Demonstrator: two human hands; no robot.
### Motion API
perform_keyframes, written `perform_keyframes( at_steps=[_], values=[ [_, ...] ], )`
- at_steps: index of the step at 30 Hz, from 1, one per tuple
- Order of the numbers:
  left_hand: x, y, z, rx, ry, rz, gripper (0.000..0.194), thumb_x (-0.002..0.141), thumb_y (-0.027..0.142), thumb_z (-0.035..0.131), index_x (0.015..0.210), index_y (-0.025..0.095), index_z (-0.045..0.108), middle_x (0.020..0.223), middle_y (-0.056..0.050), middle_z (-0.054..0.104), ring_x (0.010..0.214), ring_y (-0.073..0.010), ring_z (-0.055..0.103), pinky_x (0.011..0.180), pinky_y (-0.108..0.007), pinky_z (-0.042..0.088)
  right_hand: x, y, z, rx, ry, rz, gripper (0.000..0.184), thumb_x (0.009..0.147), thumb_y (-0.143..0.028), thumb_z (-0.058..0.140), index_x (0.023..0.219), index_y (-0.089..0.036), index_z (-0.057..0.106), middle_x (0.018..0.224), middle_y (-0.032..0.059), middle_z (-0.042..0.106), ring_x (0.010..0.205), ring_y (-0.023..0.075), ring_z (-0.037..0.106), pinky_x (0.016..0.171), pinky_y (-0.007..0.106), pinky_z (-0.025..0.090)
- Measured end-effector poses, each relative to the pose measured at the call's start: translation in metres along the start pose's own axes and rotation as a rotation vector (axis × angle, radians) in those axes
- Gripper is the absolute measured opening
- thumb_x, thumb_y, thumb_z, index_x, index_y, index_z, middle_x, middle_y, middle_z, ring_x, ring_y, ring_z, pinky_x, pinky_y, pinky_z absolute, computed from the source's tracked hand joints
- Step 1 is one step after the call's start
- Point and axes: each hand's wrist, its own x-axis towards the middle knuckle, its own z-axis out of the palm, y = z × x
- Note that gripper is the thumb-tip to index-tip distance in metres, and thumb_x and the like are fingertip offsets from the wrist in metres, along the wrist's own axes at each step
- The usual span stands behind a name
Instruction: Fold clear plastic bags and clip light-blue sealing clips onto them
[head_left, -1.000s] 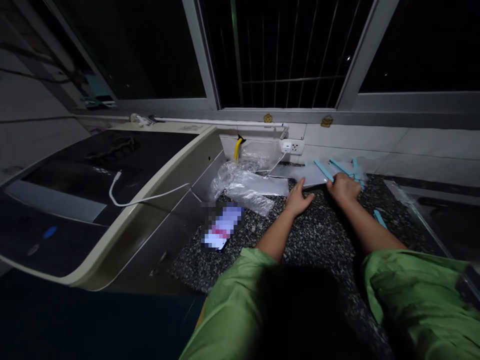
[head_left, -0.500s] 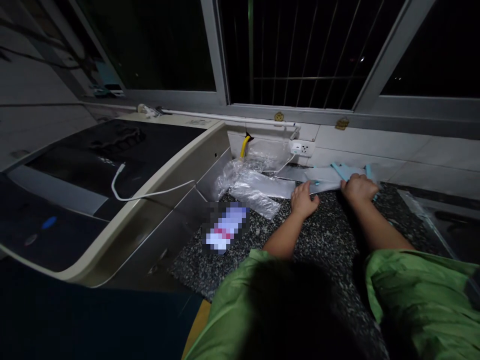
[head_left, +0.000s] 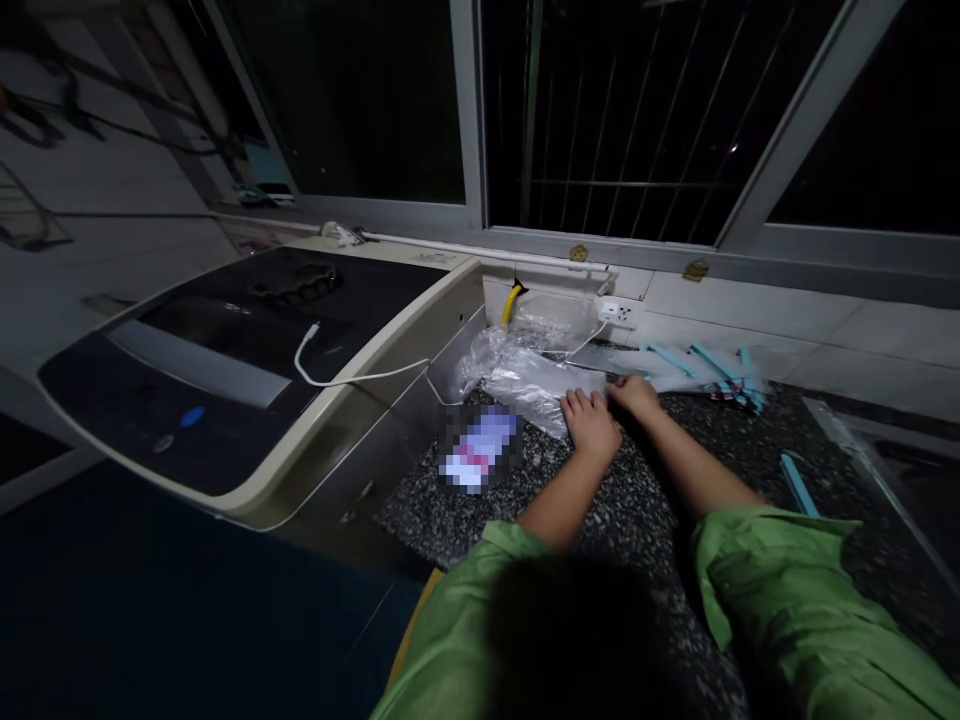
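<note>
My left hand (head_left: pixel 592 425) lies on the right end of a stack of clear plastic bags (head_left: pixel 529 375), fingers stretched over the edge. Beside it, my right hand (head_left: pixel 637 398) has its fingers closed at the corner of the bags, seemingly pinching the plastic; the fingertips are small and partly hidden. To the right of the hands, several light-blue strips (head_left: pixel 701 360) lie on clear plastic along the wall. A single light-blue strip (head_left: pixel 799 487) rests on the counter near my right sleeve.
A phone with a blurred lit screen (head_left: pixel 480 450) lies on the speckled stone counter (head_left: pixel 637 520). At left stands a washing machine (head_left: pixel 225 360) with a white cable (head_left: pixel 360 378) across it. A wall socket (head_left: pixel 615 313) and yellow hose (head_left: pixel 511 300) are behind. Clear plastic sheeting (head_left: pixel 862 450) lies at right.
Both hands have left the light-blue strips and moved left to the plastic bags. The strips now lie by the wall, and the view has shifted slightly left.
</note>
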Motion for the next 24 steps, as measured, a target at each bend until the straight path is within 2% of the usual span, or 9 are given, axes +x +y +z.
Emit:
perform_keyframes(
  at_steps=[2, 5, 12, 15, 20, 24],
  values=[
    [-0.006, -0.004, -0.004, 0.053, -0.04, -0.033, 0.057, 0.076, 0.033, 0.048, 0.128, 0.01, 0.042, 0.14, -0.022, 0.034, 0.133, -0.0374, 0.021, 0.103, -0.058, 0.014, 0.005, -0.005, 0.006, 0.033, -0.047, 0.036, 0.022, 0.073, -0.033, 0.056, 0.071, -0.014, 0.067, 0.061, 0.0087, 0.065, 0.062, 0.0199, 0.062, 0.053, 0.026, 0.043],
    [-0.011, -0.008, -0.008, 0.074, -0.086, -0.102, 0.058, 0.078, 0.037, 0.045, 0.128, 0.009, 0.043, 0.14, -0.024, 0.034, 0.131, -0.0409, 0.023, 0.1, -0.062, 0.015, 0.007, -0.01, 0.013, 0.076, -0.074, 0.064, 0.022, 0.072, -0.031, 0.057, 0.07, -0.012, 0.067, 0.055, 0.0079, 0.062, 0.056, 0.0187, 0.06, 0.051, 0.026, 0.043],
    [-0.009, -0.011, -0.007, 0.078, -0.09, -0.079, 0.056, 0.078, 0.037, 0.045, 0.127, 0.009, 0.043, 0.139, -0.023, 0.035, 0.13, -0.0389, 0.025, 0.102, -0.061, 0.014, -0.004, -0.011, 0.016, 0.125, -0.034, 0.058, 0.013, 0.071, -0.023, 0.055, 0.069, -0.016, 0.066, 0.06, 0.0047, 0.064, 0.06, 0.0169, 0.06, 0.05, 0.022, 0.042],
    [-0.011, -0.012, -0.009, 0.058, -0.056, -0.044, 0.054, 0.078, 0.034, 0.045, 0.126, 0.01, 0.044, 0.138, -0.022, 0.037, 0.129, -0.0352, 0.029, 0.104, -0.059, 0.014, -0.01, -0.011, 0.011, 0.114, 0.013, 0.057, 0.016, 0.073, -0.025, 0.052, 0.073, -0.018, 0.066, 0.067, 0.0054, 0.066, 0.065, 0.0185, 0.062, 0.051, 0.023, 0.041],
    [-0.014, -0.015, -0.011, 0.039, 0.019, 0.112, 0.051, 0.078, 0.028, 0.046, 0.127, 0.013, 0.041, 0.137, -0.017, 0.039, 0.127, -0.0278, 0.032, 0.108, -0.051, 0.014, -0.024, -0.008, -0.009, 0.064, 0.091, 0.041, 0.024, 0.077, -0.03, 0.048, 0.081, -0.017, 0.068, 0.079, 0.0096, 0.069, 0.074, 0.0221, 0.063, 0.056, 0.026, 0.041],
    [-0.014, -0.017, -0.012, 0.026, 0.009, 0.072, 0.052, 0.078, 0.028, 0.048, 0.127, 0.014, 0.04, 0.136, -0.017, 0.038, 0.126, -0.0294, 0.033, 0.105, -0.054, 0.019, -0.041, 0.003, -0.028, 0.005, 0.164, 0.034, 0.029, 0.079, -0.034, 0.045, 0.089, -0.018, 0.067, 0.09, 0.0118, 0.069, 0.083, 0.0252, 0.063, 0.06, 0.029, 0.041]
  ],
)
